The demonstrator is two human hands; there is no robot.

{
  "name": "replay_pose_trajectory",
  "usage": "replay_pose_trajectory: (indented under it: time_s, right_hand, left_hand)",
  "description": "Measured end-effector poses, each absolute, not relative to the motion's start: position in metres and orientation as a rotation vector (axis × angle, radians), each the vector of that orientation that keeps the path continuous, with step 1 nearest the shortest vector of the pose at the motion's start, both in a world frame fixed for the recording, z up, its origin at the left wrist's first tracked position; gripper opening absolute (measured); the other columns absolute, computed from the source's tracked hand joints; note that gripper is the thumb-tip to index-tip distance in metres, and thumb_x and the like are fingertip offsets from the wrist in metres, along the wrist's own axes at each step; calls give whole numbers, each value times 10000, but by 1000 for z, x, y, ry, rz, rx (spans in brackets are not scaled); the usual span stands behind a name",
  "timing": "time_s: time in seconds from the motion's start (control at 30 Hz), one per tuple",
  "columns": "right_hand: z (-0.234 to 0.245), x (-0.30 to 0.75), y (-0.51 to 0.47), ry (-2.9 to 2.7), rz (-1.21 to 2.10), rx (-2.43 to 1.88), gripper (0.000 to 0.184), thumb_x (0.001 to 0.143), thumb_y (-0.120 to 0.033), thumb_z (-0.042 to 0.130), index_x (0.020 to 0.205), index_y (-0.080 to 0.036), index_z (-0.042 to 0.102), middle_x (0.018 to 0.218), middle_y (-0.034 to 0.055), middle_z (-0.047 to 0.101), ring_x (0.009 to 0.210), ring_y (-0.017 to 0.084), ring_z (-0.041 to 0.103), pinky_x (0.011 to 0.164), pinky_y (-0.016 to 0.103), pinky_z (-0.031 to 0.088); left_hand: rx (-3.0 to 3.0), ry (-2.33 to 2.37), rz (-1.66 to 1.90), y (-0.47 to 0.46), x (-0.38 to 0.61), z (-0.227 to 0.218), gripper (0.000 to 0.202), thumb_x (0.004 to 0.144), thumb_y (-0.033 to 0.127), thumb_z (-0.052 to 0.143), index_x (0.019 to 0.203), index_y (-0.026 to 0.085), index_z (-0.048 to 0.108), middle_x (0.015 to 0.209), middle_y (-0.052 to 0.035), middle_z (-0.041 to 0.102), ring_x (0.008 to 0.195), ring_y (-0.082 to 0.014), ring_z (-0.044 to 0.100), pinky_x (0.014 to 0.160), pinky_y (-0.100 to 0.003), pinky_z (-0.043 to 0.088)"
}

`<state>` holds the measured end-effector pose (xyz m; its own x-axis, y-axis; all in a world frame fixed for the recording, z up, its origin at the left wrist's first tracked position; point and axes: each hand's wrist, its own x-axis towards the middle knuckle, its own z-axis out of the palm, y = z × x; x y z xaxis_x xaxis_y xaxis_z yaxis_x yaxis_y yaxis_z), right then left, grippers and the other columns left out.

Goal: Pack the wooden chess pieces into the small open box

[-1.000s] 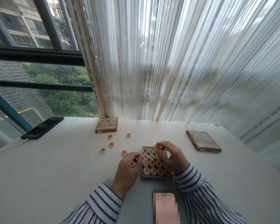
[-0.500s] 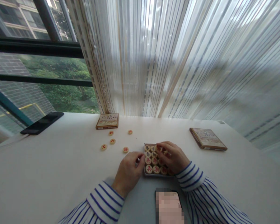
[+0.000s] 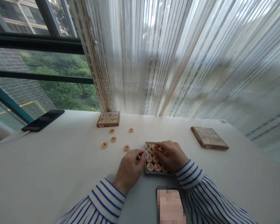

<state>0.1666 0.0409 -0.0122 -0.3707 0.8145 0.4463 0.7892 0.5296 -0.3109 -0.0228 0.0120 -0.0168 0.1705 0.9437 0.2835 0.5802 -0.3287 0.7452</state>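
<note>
A small grey tray (image 3: 145, 171) near the table's front edge holds several round wooden chess pieces with red or dark characters. My right hand (image 3: 171, 154) lies over the tray's right half, fingers curled and pinching a piece (image 3: 156, 148) near the top row. My left hand (image 3: 130, 168) rests on the table against the tray's left side, fingers curled at its edge. Several loose chess pieces (image 3: 126, 147) lie on the table to the left of the tray, beyond my left hand.
A brown box (image 3: 108, 119) lies flat at the back, another brown box (image 3: 209, 137) at the right. A black phone (image 3: 43, 119) lies at the far left, a second phone (image 3: 170, 203) at the front edge. Striped curtains and a window stand behind the white table (image 3: 49, 168).
My right hand has slid left and down over the pieces in the tray, covering more of them. My left hand stays at the tray's left side. The view has tilted slightly.
</note>
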Motion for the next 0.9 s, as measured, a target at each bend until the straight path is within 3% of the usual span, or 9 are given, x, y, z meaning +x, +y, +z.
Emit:
replay_pose_trajectory:
  time_s: [0.37,0.9]
  right_hand:
    - [-15,171,40,-2321,27,-1323,192,822,-348,547,953,-260,656,904,52,688,823,198,591,750,375,349]
    - [-13,169,37,-2301,54,-1332,160,818,-314,560,920,-258,670,913,42,693,854,197,585,806,407,350]
  left_hand:
    - [1977,1449,1012,12,-22,-15,234,850,301,430,832,178,628,781,-47,666,687,-162,577,641,-265,424]
    - [1958,1437,1041,12,-23,-17,202,828,279,461,815,181,637,755,-42,660,674,-160,573,608,-250,418]
